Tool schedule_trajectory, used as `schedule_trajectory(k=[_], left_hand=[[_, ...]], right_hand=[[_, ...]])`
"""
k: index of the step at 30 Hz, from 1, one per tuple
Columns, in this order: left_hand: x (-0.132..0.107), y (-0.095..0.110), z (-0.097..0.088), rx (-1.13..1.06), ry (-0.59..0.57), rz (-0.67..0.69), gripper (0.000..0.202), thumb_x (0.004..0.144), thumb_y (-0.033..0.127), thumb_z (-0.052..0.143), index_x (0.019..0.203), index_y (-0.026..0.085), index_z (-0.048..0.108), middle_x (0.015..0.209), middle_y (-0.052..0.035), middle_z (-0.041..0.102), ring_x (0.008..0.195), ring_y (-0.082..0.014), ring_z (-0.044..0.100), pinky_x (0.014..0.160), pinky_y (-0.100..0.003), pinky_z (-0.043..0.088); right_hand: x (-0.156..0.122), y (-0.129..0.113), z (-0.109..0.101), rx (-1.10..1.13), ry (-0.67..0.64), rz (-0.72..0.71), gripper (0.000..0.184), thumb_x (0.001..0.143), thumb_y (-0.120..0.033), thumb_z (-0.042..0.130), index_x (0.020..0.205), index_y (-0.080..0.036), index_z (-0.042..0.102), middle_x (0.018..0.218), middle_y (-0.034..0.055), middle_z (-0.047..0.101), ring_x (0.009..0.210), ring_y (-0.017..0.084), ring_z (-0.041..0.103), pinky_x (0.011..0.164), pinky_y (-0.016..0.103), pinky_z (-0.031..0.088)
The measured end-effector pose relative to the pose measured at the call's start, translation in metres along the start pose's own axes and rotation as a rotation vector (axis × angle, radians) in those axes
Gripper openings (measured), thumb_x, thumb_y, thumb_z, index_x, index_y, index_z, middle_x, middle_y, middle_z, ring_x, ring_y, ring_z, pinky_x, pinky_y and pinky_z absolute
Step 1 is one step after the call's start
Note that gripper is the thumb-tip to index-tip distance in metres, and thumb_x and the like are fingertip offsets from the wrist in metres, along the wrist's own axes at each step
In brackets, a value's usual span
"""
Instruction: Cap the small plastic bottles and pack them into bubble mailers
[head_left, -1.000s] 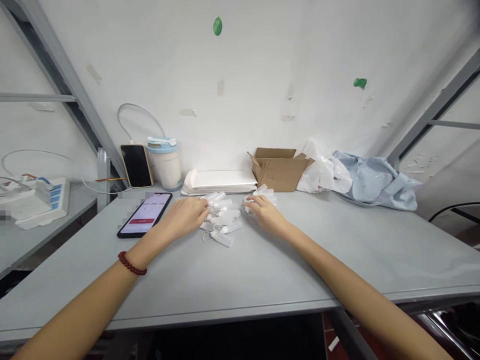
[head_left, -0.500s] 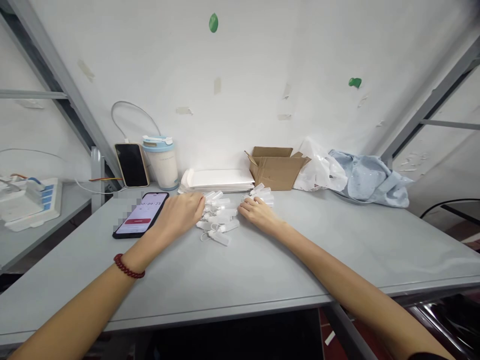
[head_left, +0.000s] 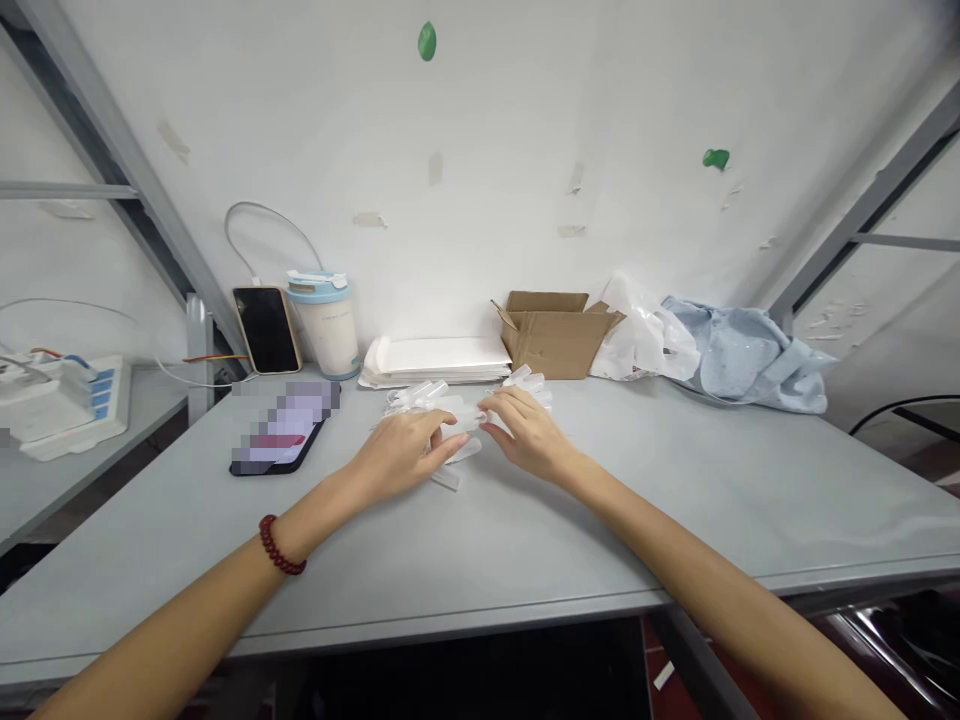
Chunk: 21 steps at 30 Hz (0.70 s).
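Several small translucent plastic pieces (head_left: 422, 395), shaped like little bottles with thin loops, lie in a loose pile on the grey table. Between my hands is one translucent plastic piece (head_left: 463, 414), lying crosswise. Its left end sits between the thumb and curled fingers of my left hand (head_left: 409, 450), which partly hides it. The fingertips of my right hand (head_left: 529, 432) pinch its right end. More translucent pieces (head_left: 531, 380) lie behind my right hand. Below my left thumb, another piece (head_left: 447, 480) sticks out.
A phone (head_left: 289, 430) lies left of the pile. Behind stand a second phone (head_left: 266, 330), a blue-lidded cup (head_left: 326, 325), a white stack (head_left: 442, 358), an open cardboard box (head_left: 559, 345), a white plastic bag (head_left: 641, 335) and blue cloth (head_left: 750, 355). A power strip (head_left: 105, 410) sits far left.
My left hand has moved right and toward me, from the pile's left edge to the piece between my hands. My right hand has turned inward, its fingertips now on that piece.
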<state>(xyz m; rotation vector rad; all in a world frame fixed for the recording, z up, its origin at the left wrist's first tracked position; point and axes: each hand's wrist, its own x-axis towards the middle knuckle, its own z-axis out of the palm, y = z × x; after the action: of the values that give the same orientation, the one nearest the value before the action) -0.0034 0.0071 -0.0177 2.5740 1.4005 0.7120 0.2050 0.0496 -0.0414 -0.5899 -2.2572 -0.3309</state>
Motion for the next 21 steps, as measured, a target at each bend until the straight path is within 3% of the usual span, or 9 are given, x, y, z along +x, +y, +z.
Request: schedule_trajectory(k=[5, 9, 12, 15, 18, 21], left_hand=[[-0.001, 0.003, 0.006, 0.064, -0.002, 0.092, 0.031, 0.090, 0.039, 0.040, 0.092, 0.014, 0.059, 0.065, -0.0024, 0.064, 0.056, -0.0152, 0.055, 0.055, -0.025, 0.035], [-0.002, 0.004, 0.008, 0.051, 0.045, 0.088, 0.029, 0.090, 0.028, 0.034, 0.075, 0.015, 0.056, 0.061, -0.0025, 0.058, 0.053, -0.0139, 0.050, 0.054, -0.025, 0.033], [0.001, 0.004, 0.002, -0.074, 0.117, -0.051, 0.030, 0.087, 0.030, 0.037, 0.066, 0.016, 0.053, 0.053, 0.0010, 0.051, 0.050, -0.0119, 0.044, 0.053, -0.024, 0.031], [0.005, -0.001, -0.010, -0.255, 0.156, -0.237, 0.031, 0.083, 0.035, 0.041, 0.063, 0.016, 0.054, 0.049, 0.0034, 0.046, 0.047, -0.0108, 0.041, 0.050, -0.023, 0.031], [0.010, -0.010, -0.021, -0.410, 0.059, -0.400, 0.031, 0.080, 0.038, 0.043, 0.065, 0.015, 0.058, 0.046, 0.0044, 0.044, 0.045, -0.0106, 0.040, 0.048, -0.022, 0.031], [0.013, -0.020, -0.025, -0.405, -0.065, -0.472, 0.033, 0.077, 0.040, 0.045, 0.063, 0.014, 0.061, 0.044, 0.0043, 0.045, 0.043, -0.0101, 0.038, 0.046, -0.022, 0.028]], right_hand=[[0.003, -0.019, -0.001, -0.041, -0.004, -0.113, 0.016, 0.087, -0.010, 0.042, 0.101, -0.014, 0.049, 0.082, 0.0085, 0.060, 0.087, 0.021, 0.052, 0.070, 0.031, 0.043], [0.004, -0.018, 0.000, -0.030, -0.009, -0.107, 0.016, 0.087, -0.014, 0.043, 0.102, -0.014, 0.049, 0.085, 0.0093, 0.060, 0.088, 0.021, 0.051, 0.073, 0.032, 0.044], [0.003, -0.006, -0.004, 0.021, -0.009, -0.028, 0.020, 0.087, -0.021, 0.047, 0.105, -0.013, 0.048, 0.091, 0.0118, 0.060, 0.089, 0.022, 0.051, 0.076, 0.034, 0.045], [-0.002, 0.016, -0.010, 0.044, -0.065, 0.068, 0.018, 0.087, -0.015, 0.043, 0.103, -0.013, 0.050, 0.095, 0.0124, 0.060, 0.088, 0.021, 0.052, 0.077, 0.035, 0.045], [-0.009, 0.038, -0.015, -0.003, -0.197, 0.176, 0.018, 0.083, -0.008, 0.043, 0.095, -0.014, 0.055, 0.096, 0.0120, 0.061, 0.089, 0.022, 0.053, 0.079, 0.036, 0.044], [-0.014, 0.050, -0.019, -0.068, -0.386, 0.323, 0.020, 0.079, -0.005, 0.047, 0.095, -0.013, 0.057, 0.098, 0.0130, 0.061, 0.094, 0.023, 0.053, 0.079, 0.035, 0.043]])
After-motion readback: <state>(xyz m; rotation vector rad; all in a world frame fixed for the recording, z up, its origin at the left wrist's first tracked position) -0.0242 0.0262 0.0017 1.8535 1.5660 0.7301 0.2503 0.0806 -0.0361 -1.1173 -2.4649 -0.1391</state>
